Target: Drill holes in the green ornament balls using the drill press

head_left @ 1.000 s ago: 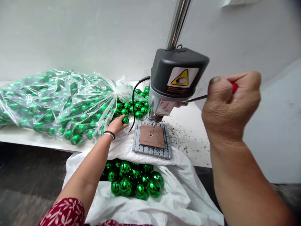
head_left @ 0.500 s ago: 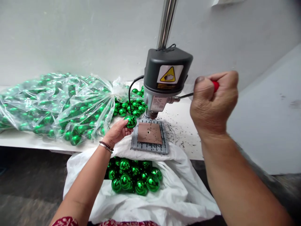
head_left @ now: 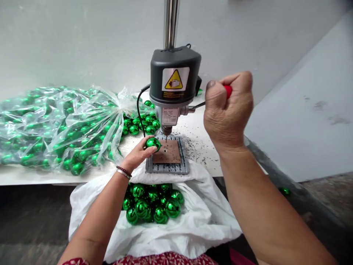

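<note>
Between the thumb and fingers of my left hand (head_left: 138, 152) is a shiny green ball (head_left: 153, 144), held at the left of the drill bit. My right hand (head_left: 229, 110) is wrapped around the red knob (head_left: 228, 91) of the feed lever on a small bench drill press (head_left: 174, 79). Under the bit lies a brown board (head_left: 171, 155) with a small hole, set on the grooved grey base (head_left: 167, 170). Several more green balls (head_left: 141, 208) rest on a white cloth (head_left: 205, 217) across my lap.
A tied clear plastic bag (head_left: 55, 129) full of green balls covers the table's left side. Loose green balls (head_left: 134, 129) lie behind the power cord (head_left: 138, 106). Dark shavings dot the white table (head_left: 208, 147). One green ball (head_left: 284, 191) sits low at the right.
The view has shifted, so the drill press appears further left. My left hand has turned the ball and brought it closer to the bit. My right hand keeps its grip on the lever knob.
</note>
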Motion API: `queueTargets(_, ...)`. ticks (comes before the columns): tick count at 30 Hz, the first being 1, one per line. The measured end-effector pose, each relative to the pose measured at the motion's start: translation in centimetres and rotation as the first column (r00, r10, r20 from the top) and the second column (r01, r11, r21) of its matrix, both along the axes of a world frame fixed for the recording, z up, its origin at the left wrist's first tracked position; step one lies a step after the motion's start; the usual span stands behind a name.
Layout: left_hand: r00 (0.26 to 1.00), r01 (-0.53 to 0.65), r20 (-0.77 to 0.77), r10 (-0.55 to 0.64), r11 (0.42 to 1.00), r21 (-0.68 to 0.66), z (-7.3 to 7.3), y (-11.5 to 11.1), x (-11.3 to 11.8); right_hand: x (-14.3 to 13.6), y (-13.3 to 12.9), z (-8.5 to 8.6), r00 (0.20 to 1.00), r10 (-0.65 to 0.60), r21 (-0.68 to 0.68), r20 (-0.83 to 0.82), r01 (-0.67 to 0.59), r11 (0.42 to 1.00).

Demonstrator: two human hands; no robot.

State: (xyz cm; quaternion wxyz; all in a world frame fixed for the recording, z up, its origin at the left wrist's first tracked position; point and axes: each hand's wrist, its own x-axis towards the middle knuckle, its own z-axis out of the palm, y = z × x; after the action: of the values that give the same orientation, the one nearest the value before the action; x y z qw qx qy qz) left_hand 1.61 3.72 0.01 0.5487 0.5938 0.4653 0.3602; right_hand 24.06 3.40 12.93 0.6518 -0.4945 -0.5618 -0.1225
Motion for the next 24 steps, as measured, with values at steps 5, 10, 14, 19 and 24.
queueTargets(5,1.000,-0.010,-0.007,0.010,0.999,-0.037,-0.6,0.3,0.4,0.1,0.1,0.1,1.000,0.013,-0.006,-0.002,-0.013,1.000)
queueTargets(10,0.977,-0.047,-0.199,0.074,0.990,0.135,-1.2,1.7,1.3,0.1,0.1,0.3,0.999,0.040,-0.020,0.013,-0.040,0.999)
queueTargets(14,0.943,-0.032,-0.323,0.075,0.990,0.138,-0.8,2.0,2.1,0.1,0.1,0.3,1.000,0.009,0.031,0.022,-0.009,0.999)
queueTargets(19,0.909,0.004,-0.412,0.056,0.989,0.145,-0.2,2.0,2.9,0.2,0.1,0.2,0.998,0.055,-0.001,0.018,-0.055,0.998)
queueTargets(24,0.881,0.035,-0.469,0.054,0.983,0.180,-0.2,2.1,3.3,0.5,0.1,0.1,0.993,0.122,-0.075,0.010,-0.121,0.990)
